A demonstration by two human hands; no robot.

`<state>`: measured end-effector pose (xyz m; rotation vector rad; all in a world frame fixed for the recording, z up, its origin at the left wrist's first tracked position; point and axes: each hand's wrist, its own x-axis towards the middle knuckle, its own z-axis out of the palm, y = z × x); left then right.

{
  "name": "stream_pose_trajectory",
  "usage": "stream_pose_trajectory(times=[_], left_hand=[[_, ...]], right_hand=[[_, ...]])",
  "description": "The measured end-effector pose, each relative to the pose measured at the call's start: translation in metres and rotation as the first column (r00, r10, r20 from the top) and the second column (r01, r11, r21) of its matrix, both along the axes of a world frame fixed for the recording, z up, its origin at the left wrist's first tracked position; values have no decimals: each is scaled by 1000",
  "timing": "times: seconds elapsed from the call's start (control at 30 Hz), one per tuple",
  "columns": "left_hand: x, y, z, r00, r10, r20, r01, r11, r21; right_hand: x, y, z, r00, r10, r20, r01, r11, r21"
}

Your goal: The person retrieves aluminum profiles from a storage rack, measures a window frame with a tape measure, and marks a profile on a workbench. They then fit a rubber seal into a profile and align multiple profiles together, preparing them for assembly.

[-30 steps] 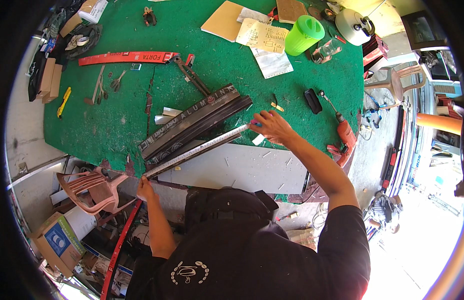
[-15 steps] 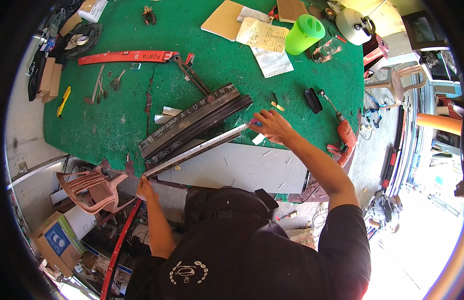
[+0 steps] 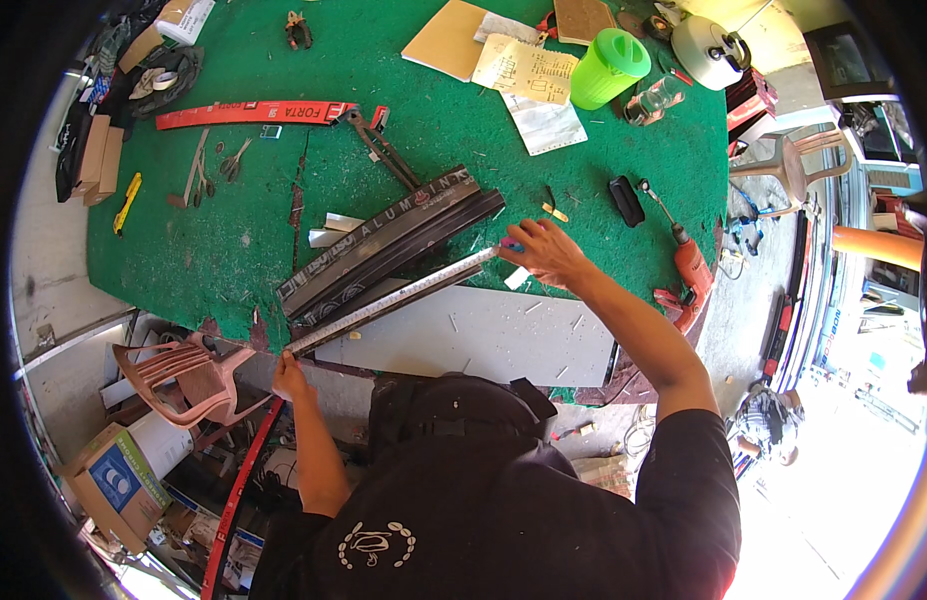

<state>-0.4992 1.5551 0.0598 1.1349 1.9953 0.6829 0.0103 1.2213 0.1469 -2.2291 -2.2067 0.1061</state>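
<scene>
A white tape measure [image 3: 414, 288] is stretched along a long dark metal profile [image 3: 434, 286]. My right hand [image 3: 544, 252] grips its far right end, where a bit of blue and pink shows between the fingers. At the near left end, by the table's edge, my left hand [image 3: 290, 377] pinches the strip's tip, fingers closed; whether it also holds the profile I cannot tell. Just beyond lie several black wrapped profiles [image 3: 384, 240]. A pale grey sheet [image 3: 484, 340] with scattered shavings lies on the near side.
On the green table [image 3: 244, 200], a red drill [image 3: 692, 268] lies at the right by a black tray [image 3: 625, 200]. Farther back are a green pitcher [image 3: 609, 70], papers [image 3: 524, 70] and pliers [image 3: 299, 31]. Scissors [image 3: 234, 160] and a yellow cutter [image 3: 129, 203] lie left. A plastic chair [image 3: 199, 375] stands below.
</scene>
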Motion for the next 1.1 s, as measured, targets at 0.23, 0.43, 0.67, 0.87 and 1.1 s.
stream_pose_trajectory(times=[0.23, 0.43, 0.67, 0.87, 1.1], left_hand=[[1, -1, 3, 1000, 2, 16, -2, 1000, -21], [4, -1, 6, 999, 26, 35, -25, 999, -21], [7, -3, 9, 999, 40, 37, -39, 999, -19], [5, -3, 7, 1000, 8, 13, -8, 1000, -15], [7, -4, 11, 1000, 28, -11, -28, 999, -40]], right_hand=[[0, 0, 0, 1000, -2, -3, 2, 1000, -2], [0, 0, 1, 1000, -1, -7, 1, 1000, 7], [0, 0, 3, 1000, 6, 10, -6, 1000, 14], [0, 0, 3, 1000, 8, 14, -8, 1000, 10], [0, 0, 2, 1000, 3, -2, -3, 1000, -6]])
